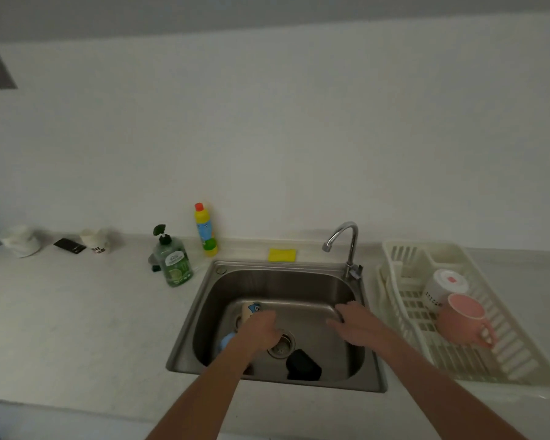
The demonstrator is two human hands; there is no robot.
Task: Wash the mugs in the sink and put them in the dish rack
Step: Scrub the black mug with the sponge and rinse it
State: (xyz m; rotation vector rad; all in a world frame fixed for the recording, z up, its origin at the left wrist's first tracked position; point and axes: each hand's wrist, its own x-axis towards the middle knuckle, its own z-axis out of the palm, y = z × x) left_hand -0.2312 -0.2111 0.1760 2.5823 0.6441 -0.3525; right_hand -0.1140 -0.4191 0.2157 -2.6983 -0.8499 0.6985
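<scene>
Two mugs (458,309) sit in the dish rack (508,354); left hand (261,328) grasps a cream mug (251,312) in the sink (299,277), right hand (356,327) released, blue and black items unwashed.

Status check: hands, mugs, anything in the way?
Left hand grips cream mug in the sink; right hand open, empty. Two mugs in the rack. Blue mug and black mug wait.

Two bare forearms, no sleeves, bare hands, left (261,328), right (359,325)
</scene>
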